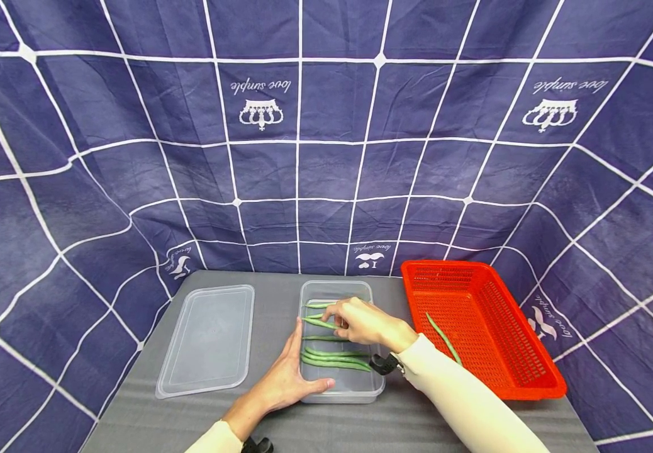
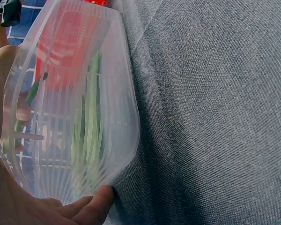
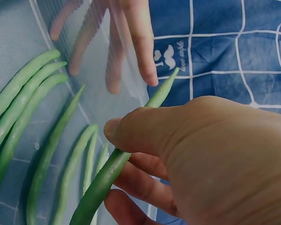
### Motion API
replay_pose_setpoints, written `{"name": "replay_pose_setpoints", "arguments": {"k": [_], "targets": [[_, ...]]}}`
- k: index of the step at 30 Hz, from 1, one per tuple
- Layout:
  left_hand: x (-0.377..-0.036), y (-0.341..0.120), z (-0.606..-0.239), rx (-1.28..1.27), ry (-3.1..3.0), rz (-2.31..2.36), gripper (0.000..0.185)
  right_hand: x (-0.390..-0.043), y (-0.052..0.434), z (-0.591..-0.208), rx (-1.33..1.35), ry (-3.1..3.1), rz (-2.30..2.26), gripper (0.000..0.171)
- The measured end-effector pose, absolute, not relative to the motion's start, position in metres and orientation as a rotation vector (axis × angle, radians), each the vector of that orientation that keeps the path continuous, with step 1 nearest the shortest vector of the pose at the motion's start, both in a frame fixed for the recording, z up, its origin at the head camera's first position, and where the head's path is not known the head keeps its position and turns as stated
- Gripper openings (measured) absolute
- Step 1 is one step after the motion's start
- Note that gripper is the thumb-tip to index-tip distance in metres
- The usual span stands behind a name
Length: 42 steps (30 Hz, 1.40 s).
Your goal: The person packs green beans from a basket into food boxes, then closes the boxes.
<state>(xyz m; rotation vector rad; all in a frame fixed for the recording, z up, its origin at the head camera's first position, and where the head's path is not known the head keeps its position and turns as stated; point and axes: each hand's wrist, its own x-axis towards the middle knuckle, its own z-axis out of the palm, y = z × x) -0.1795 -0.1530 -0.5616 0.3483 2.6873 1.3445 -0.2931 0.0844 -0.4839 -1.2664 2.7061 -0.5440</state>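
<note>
Now R hand (image 1: 360, 322) pinches green bean (image 3: 113, 171) over clear container (image 1: 355, 391).

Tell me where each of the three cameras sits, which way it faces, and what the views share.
Head: above the table, looking forward and down at the clear container, lid, red basket; both forearms and the left hand show.
Left wrist: low beside the container wall; palm and thumb show.
Right wrist: behind the right hand, whose grip pinches a green bean.
Shared: all three show the container and its beans.
</note>
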Motion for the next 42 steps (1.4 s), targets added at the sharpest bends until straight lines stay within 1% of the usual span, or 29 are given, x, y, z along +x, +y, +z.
{"name": "replay_pose_setpoints", "arguments": {"k": [17, 23, 35, 42], "targets": [[-0.179, -0.153, -0.562, 0.351, 2.672, 1.362, 0.158, -0.296, 0.085, -0.495, -1.299, 2.735, -0.463, 0.034], [-0.179, -0.153, -0.562, 0.349, 2.670, 1.361, 0.158, -0.296, 0.087, -0.497, -1.279, 2.738, -0.430, 0.038], [-0.181, -0.154, -0.563, 0.345, 2.693, 1.346, 0.158, -0.293, 0.101, -0.491, -1.169, 2.757, -0.481, 0.037], [-0.180, -0.153, -0.563, 0.345, 2.702, 1.335, 0.158, -0.293, 0.114, -0.485, -1.149, 2.787, -0.517, 0.033]]}}
